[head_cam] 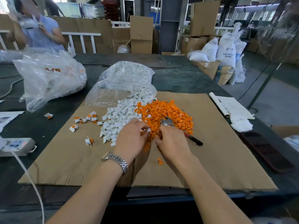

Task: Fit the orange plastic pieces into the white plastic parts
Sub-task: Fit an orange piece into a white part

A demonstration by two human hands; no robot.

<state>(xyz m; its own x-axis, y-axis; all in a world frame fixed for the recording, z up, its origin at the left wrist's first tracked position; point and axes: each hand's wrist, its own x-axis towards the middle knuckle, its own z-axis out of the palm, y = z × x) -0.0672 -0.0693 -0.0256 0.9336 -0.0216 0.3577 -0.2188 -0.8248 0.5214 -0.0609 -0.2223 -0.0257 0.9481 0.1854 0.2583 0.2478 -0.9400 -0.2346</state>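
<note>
Where the two heaps meet on the cardboard sheet (202,151), the left hand (131,136) and right hand (171,141) sit close together, fingers curled over small pieces at the heaps' near edge; what each pinches I cannot tell. The orange pieces (166,113) lie at twelve o'clock from the right hand, the white parts (116,117) at eleven o'clock from the left.
</note>
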